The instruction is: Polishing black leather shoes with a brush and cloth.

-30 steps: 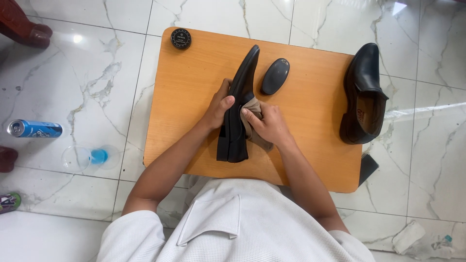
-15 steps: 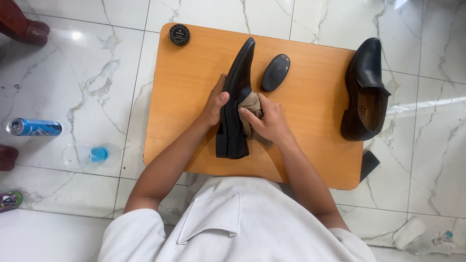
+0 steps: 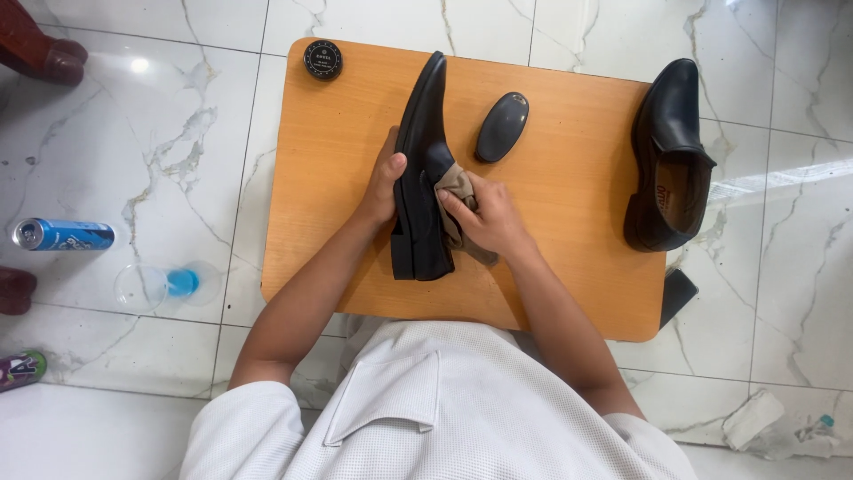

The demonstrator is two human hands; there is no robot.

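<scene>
Nearest: person's white shirt (image 3: 444,418), forearms reaching fwd over near edge of wooden desk (image 3: 338,133).

Right hand (image 3: 484,218): fingers curled shut around a tan cloth (image 3: 455,185), cloth pressed against inner side of black shoe (image 3: 422,169). Part of cloth trails under the palm toward near side.

Left hand (image 3: 382,187): wrapped on the shoe's left side near the heel, thumb on top edge, fingers closed against the upper; steadies it. Shoe stands tipped on its side approx. mid-desk, toe pointing far, heel near.

Change vs. 1.0 s ago and 0.5 s ago: shoe in same spot and same tilt; left hand grip unchanged. Right hand w/ cloth sits a little further toward the toe along the shoe than before, small shift only. Judged: rubbing stroke in progress, working along the same side; no repositioning of shoe.

Just right of shoe, apart from it: dark oval brush (image 3: 502,126). Far-left desk corner: round black polish tin (image 3: 322,60), lid on. Right edge of desk: second black shoe (image 3: 671,151), upright, untouched.

Floor, left: blue can (image 3: 64,235) lying on its side, clear plastic cup (image 3: 142,286).
</scene>
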